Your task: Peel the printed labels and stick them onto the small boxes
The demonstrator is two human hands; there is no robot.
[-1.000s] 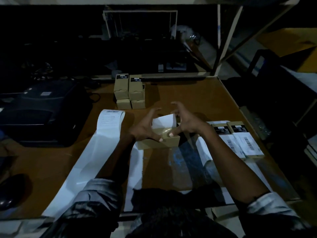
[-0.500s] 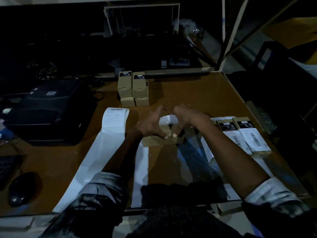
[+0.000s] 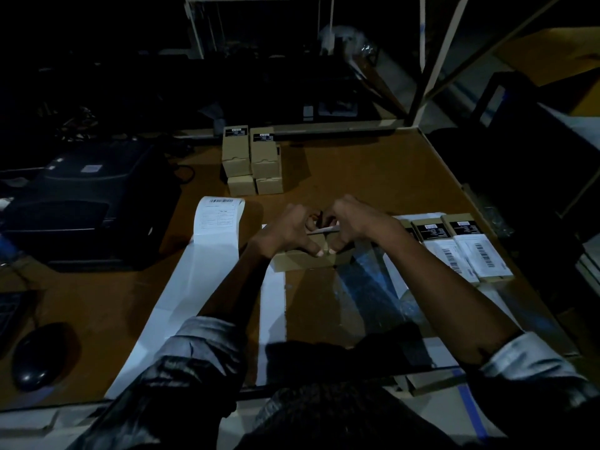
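Dimness covers most of the room, so fine print cannot be read anywhere. At the left edge of the tabletop (image 3: 373,177) lies a dark computer mouse (image 3: 40,355), and behind it sits a black label printer (image 3: 94,199). A long white strip of label backing (image 3: 198,280) runs from the near edge up toward the middle, ending in one printed label (image 3: 219,214) with a barcode along its top; its text is too small to make out. Behind that, near the far edge, stands a cluster of small brown boxes (image 3: 251,160), two of them topped with black stickers.

At the centre, the left hand (image 3: 285,230) and right hand (image 3: 349,222) meet over a brown cardboard box (image 3: 302,259), which lies flat with its long axis running left to right. Each grip is closed in a pinch on a white label (image 3: 324,229), held between them just above the box top and seen nearly edge-on. A second ago the label stood up as a broad white sheet; half a second ago it was curved, and now it has come down almost flat.

Near the right edge lie two labelled boxes (image 3: 467,248), side by side, long axes running front to back, each bearing a black sticker and a white barcode label.
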